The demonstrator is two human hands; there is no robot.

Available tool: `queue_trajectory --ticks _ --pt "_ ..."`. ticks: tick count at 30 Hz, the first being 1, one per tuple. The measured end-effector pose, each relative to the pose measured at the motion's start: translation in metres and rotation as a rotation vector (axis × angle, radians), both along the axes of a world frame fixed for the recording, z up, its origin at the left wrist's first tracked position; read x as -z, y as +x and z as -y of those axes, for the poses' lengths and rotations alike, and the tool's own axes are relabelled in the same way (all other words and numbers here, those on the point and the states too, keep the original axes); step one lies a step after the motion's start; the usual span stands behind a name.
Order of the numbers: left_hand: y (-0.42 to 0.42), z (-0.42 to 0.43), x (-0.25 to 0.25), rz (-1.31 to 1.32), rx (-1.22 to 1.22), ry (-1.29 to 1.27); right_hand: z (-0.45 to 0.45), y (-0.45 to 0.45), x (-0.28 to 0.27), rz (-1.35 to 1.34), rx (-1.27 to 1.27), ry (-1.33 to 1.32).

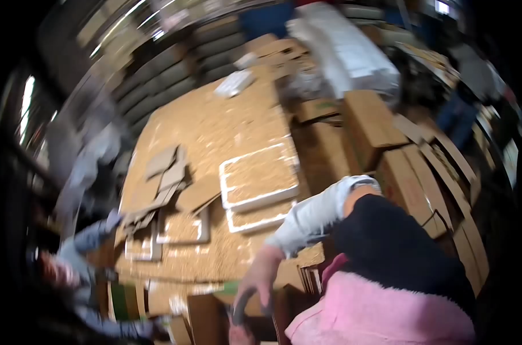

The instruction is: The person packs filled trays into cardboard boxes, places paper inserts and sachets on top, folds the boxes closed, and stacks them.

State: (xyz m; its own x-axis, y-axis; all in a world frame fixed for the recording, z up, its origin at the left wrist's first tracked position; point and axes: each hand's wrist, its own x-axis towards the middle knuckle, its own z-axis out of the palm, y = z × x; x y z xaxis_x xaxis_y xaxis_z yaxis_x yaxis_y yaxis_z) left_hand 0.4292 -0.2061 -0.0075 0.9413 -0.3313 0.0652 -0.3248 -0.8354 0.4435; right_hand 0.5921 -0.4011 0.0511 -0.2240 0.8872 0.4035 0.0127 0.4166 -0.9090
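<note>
My right hand (259, 279), in a pale sleeve cover (321, 215), reaches down over an open cardboard box (206, 319) at the bottom edge. Its fingers and thumb point downward and apart, with dark grey around the fingertips; blur hides whether this is a covering or a separate thing. Below it, part of my left hand (241, 334) shows at the box, its fingers mostly hidden. Beside the box stand several cardboard edges (309, 279). A pink cloth (381, 307) covers my front.
Behind the box, a wide tan surface (215, 126) bears white-edged trays (259, 198) and loose cardboard pieces (163, 172). Tall cartons (373, 123) stand at the right. Another person (88, 264) works at the left, with a hand near a small box (179, 330).
</note>
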Motion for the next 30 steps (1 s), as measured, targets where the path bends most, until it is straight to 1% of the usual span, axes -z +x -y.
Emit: queue_trajectory --ticks 1,2,4,7,12,16,20,22,24,26,27,28,29,30 --pt "0.021 0.012 0.006 -0.018 0.050 -0.022 0.002 -0.011 0.014 0.428 0.211 0.227" --pt "0.035 0.027 0.010 -0.040 0.096 -0.035 0.001 -0.023 0.028 0.595 0.347 0.180" --pt "0.061 0.063 0.015 -0.066 0.216 -0.046 0.012 -0.032 0.041 0.570 0.554 -0.071" --pt "0.086 0.113 0.016 -0.095 0.365 -0.065 0.039 -0.035 0.050 0.469 0.788 -0.282" --pt "0.095 0.171 0.013 -0.136 0.487 -0.095 0.082 -0.047 0.053 0.310 1.030 -0.442" --pt "0.089 0.186 0.014 -0.192 0.399 -0.146 0.093 -0.055 0.056 0.193 1.092 -0.505" --pt "0.078 0.166 0.017 -0.233 0.163 -0.245 0.086 -0.059 0.060 0.096 1.094 -0.533" --pt "0.066 0.142 0.021 -0.258 -0.029 -0.335 0.069 -0.061 0.063 0.023 1.037 -0.555" --pt "0.047 0.112 0.023 -0.265 -0.267 -0.426 0.045 -0.063 0.058 -0.053 0.950 -0.564" --pt "0.021 0.079 0.027 -0.239 -0.513 -0.524 0.019 -0.057 0.060 -0.075 0.882 -0.633" --pt "0.005 0.059 0.026 -0.203 -0.625 -0.552 0.007 -0.057 0.052 -0.016 0.891 -0.653" --pt "-0.016 0.043 0.025 -0.176 -0.749 -0.591 0.000 -0.065 0.037 0.226 1.057 -0.686" --pt "-0.036 0.035 0.025 -0.152 -0.880 -0.642 -0.016 -0.059 0.060 0.268 0.998 -0.629" --pt "-0.058 0.026 0.022 -0.128 -1.006 -0.670 -0.012 -0.061 0.047 0.356 0.974 -0.666"
